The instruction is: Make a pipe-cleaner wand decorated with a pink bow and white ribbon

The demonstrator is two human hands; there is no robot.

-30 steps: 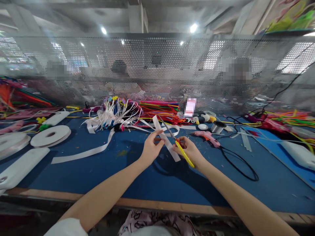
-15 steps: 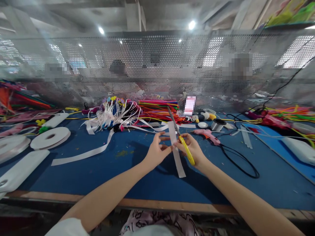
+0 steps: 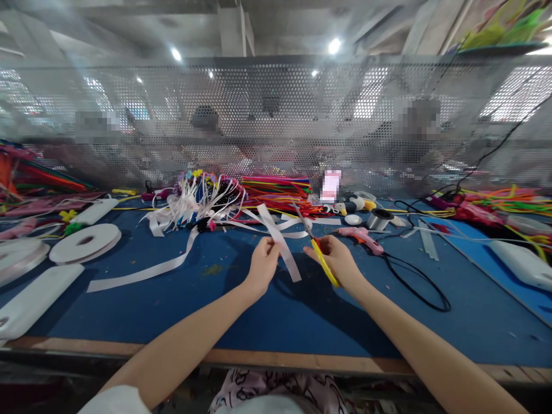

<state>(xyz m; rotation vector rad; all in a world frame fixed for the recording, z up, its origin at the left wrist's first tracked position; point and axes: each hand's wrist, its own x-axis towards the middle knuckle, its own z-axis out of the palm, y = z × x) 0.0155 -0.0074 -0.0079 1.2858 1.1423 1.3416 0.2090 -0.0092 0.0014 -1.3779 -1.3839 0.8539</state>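
Note:
Pinched in my left hand [image 3: 264,261] is a short strip of white ribbon [image 3: 288,259], which slants from upper left to lower right above the blue table. My right hand [image 3: 338,260] is closed round the yellow handles of a pair of scissors [image 3: 321,260]. Its blades point up and away from me, slightly apart from the ribbon's right side. Beyond both hands lies a heap of white ribbon loops with small coloured flowers [image 3: 202,201]. A long loose ribbon [image 3: 150,273] trails from that heap toward the left.
Ribbon rolls [image 3: 86,244] and a white power bank-like case [image 3: 41,299] lie at left. Coloured pipe cleaners [image 3: 276,190] are stacked at the back, near a lit phone [image 3: 331,185]. A pink glue gun [image 3: 361,237] with black cord sits right. A perforated metal screen [image 3: 267,115] stands behind.
The ribbon strip has moved left with my left hand, tilting the other way. My right hand has let go of it and still holds the scissors.

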